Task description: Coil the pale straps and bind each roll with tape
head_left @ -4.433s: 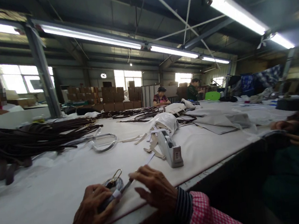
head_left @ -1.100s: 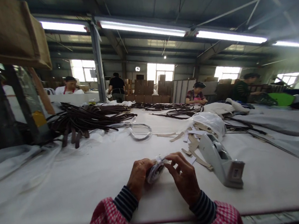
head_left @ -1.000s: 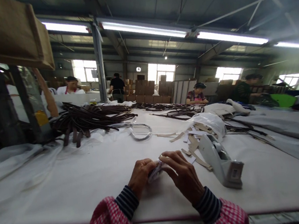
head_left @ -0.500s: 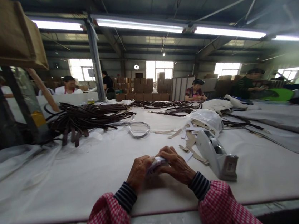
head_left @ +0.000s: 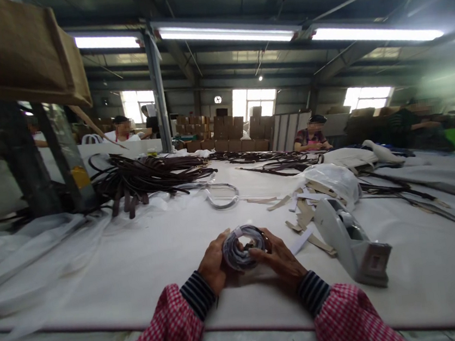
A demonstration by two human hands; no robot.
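Long work table (head_left: 100, 283) under a white sheet, in a big workshop with steel columns, three long fluorescent lights (head_left: 226, 35) and stacked cardboard boxes (head_left: 226, 129) at the far end. One wall clock (head_left: 218, 99), its dial too small to read. One coil (head_left: 242, 248) of pale grey strap, held just above the near table edge, between two hands. Left hand (head_left: 216, 265) grasps it from the side, fingers curled round; right hand (head_left: 278, 257) grasps the other side, fingertips on the coil's face. Neither hand is released. Both wrists show striped cuffs (head_left: 198, 294) under pink gingham sleeves (head_left: 346, 315). Right of the hands, just beside them, tan strips (head_left: 302, 214) lie scattered, then one grey tape dispenser (head_left: 353, 244), with a panel on its end, nothing readable. One white plastic bag (head_left: 333, 183) sits behind the strips. Ahead left, one heap of dark straps (head_left: 142, 180) and one pale loop (head_left: 222, 198); more dark straps (head_left: 267, 158) further along. One co-worker (head_left: 312, 136) sits at the far end, another (head_left: 122, 129) far left.
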